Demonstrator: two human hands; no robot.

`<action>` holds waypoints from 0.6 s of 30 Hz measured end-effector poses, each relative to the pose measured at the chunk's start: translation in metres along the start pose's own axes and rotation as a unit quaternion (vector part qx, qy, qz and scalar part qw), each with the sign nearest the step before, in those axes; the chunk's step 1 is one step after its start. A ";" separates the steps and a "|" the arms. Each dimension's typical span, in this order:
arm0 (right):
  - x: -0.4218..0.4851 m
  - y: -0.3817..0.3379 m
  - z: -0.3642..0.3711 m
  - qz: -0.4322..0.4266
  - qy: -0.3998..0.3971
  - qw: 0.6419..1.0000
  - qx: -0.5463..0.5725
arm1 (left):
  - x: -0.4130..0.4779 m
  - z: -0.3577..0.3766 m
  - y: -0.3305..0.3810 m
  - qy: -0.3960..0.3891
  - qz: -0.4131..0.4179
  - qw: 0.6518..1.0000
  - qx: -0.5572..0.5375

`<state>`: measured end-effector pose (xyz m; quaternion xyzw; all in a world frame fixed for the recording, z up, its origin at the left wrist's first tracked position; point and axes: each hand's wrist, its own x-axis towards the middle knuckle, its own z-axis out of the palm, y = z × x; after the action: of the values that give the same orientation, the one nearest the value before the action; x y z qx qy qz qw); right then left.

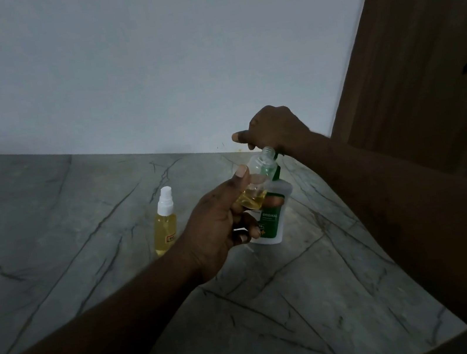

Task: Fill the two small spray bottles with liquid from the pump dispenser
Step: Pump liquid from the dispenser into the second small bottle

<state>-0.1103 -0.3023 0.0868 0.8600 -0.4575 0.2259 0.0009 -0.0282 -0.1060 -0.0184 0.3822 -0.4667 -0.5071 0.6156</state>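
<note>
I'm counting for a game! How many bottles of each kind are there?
Small spray bottles: 2 (capped spray bottle on the counter, open spray bottle in the left hand)
Pump dispenser: 1 (under the right hand)
Total: 3

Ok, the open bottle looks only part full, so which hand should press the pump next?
Right: the right hand rests on the pump dispenser; the left hand grips the open spray bottle.

"original" in white on the pump dispenser (270,217) green label
</note>
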 end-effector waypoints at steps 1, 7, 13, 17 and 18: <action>0.002 0.001 0.000 0.002 0.004 1.000 0.000 | 0.000 0.000 0.001 -0.003 0.000 1.000 -0.001; 0.003 0.008 0.016 0.029 -0.024 0.999 0.000 | 0.000 -0.002 -0.001 -0.004 -0.017 1.000 0.022; 0.003 0.004 0.009 0.021 -0.017 1.000 -0.015 | 0.000 -0.002 -0.002 0.000 -0.006 1.000 0.005; 0.005 0.004 0.002 0.021 0.006 1.000 0.004 | 0.000 0.001 0.001 -0.003 0.002 1.000 -0.001; 0.006 0.004 0.005 0.026 0.002 1.000 0.005 | -0.001 0.001 0.002 -0.004 0.001 1.000 0.001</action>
<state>-0.1086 -0.3105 0.0837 0.8477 -0.4783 0.2294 -0.0081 -0.0283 -0.1050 -0.0164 0.3807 -0.4698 -0.5074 0.6140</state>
